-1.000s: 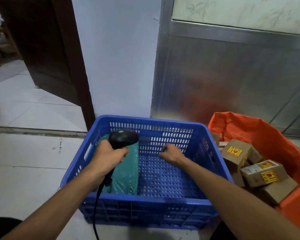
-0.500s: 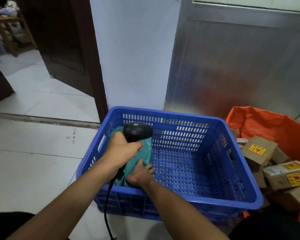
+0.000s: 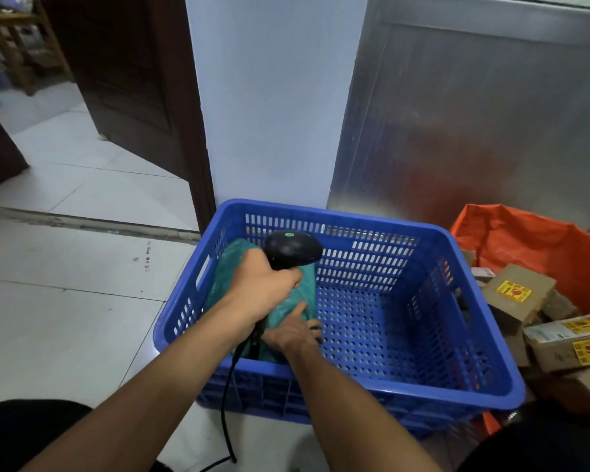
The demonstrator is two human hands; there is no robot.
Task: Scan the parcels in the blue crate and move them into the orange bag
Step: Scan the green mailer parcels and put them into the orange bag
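Note:
A blue crate (image 3: 423, 379) stands on the floor with one green soft parcel (image 3: 229, 267) lying against its left wall. My left hand (image 3: 263, 291) grips a black barcode scanner (image 3: 292, 248) above that parcel, its cable trailing down over the crate's front. My right hand (image 3: 295, 330) rests on the near end of the green parcel, thumb on top and fingers curled around its right edge. The orange bag (image 3: 525, 240) sits to the right of the crate and holds several brown cardboard parcels (image 3: 518, 294) with yellow stickers.
A white wall (image 3: 269, 97) and a metal panel (image 3: 474, 114) rise right behind the crate. A dark wooden door (image 3: 126, 80) stands open at the back left. White floor tiles (image 3: 65, 301) spread to the left. My dark-clothed knees show at the bottom corners.
My right hand has crossed from the crate's middle to the green parcel and taken hold of its near end. The scanner hand stays above the parcel. The camera has turned left.

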